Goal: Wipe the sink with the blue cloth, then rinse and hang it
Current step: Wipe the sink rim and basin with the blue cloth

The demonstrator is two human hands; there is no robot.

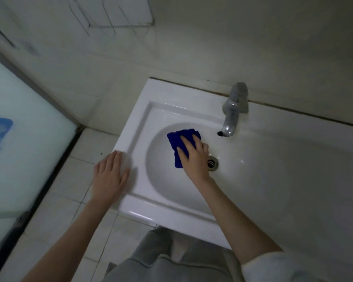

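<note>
While right hand (pixel 194 157) presses blue cloth (pixel 178 139) flat in sink (pixel 143 110), fingers (pixel 186 142) straight, left hand (pixel 110 176) rests open on rim (pixel 130 186). Cloth likely soft, limp; pinch an edge.

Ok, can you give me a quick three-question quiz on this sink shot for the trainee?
1. True or false: the right hand presses the blue cloth against the inside of the sink bowl.
2. Pick one. The left hand is: A) on the blue cloth; B) flat on the sink's left rim; C) hanging at the person's side.
3. Short answer: has the cloth been hung up yet?
Key: 1 true; 2 B; 3 no, it is in the bowl under the right hand.
</note>
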